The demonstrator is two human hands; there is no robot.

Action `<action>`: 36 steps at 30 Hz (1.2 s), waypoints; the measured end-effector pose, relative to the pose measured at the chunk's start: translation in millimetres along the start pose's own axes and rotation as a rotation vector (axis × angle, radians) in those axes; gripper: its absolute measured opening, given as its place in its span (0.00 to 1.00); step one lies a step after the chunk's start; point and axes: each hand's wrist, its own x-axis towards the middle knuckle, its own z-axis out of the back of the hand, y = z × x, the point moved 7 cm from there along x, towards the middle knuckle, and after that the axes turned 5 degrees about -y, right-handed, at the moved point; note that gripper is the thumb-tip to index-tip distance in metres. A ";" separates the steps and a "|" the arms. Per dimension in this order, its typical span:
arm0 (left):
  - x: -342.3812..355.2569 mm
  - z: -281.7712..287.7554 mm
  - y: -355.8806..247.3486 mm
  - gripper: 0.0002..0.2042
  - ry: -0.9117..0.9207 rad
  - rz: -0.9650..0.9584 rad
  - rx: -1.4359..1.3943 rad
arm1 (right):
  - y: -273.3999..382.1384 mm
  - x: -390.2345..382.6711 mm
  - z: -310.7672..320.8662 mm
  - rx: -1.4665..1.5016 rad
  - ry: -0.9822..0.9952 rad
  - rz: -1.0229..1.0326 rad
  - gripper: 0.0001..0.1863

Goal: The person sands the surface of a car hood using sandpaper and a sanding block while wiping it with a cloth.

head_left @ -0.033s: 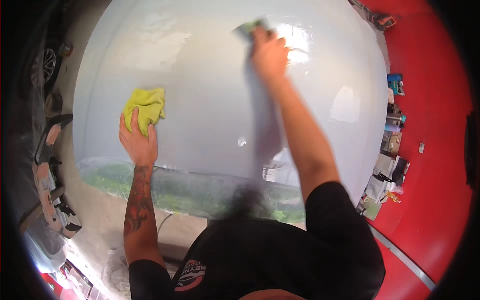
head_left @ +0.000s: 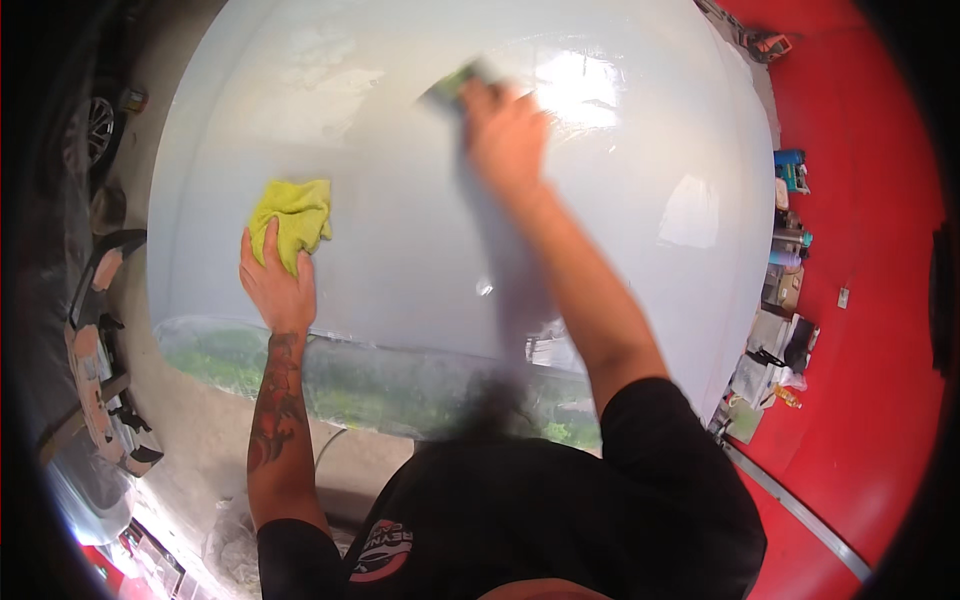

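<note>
In front of me spreads a broad, pale grey, glossy car panel [head_left: 400,250] with a wet-looking sheen, shaped like a hood. My left hand [head_left: 277,285] rests on its left side, fingers on a crumpled yellow-green cloth [head_left: 295,210] pressed against the surface. Farther out, right of the middle, my right hand [head_left: 505,135] grips a flat grey-green pad [head_left: 452,85] and lies with it on the panel. Motion blurs the pad, so its exact kind is hard to make out.
Clear film over a green-tinged strip [head_left: 370,385] borders the panel's near edge. Bottles and boxes [head_left: 785,255] line the red floor [head_left: 860,200] at the right. On the left stand a car wheel [head_left: 98,128] and a loose bumper-like part [head_left: 90,350].
My right hand has slid the pad to the left and slightly nearer across the panel. The left hand and the cloth have hardly moved.
</note>
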 end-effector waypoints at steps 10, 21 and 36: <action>-1.2 -1.9 2.0 0.32 0.003 -0.010 0.000 | -186.3 16.6 11.8 -0.212 -0.260 -0.214 0.20; 2.2 -3.6 1.8 0.32 0.047 0.041 -0.008 | 34.2 -82.8 13.4 0.274 0.034 0.292 0.24; 3.4 0.0 -3.6 0.31 -0.005 -0.025 0.015 | -6.8 -141.2 24.6 0.076 -0.113 -0.129 0.24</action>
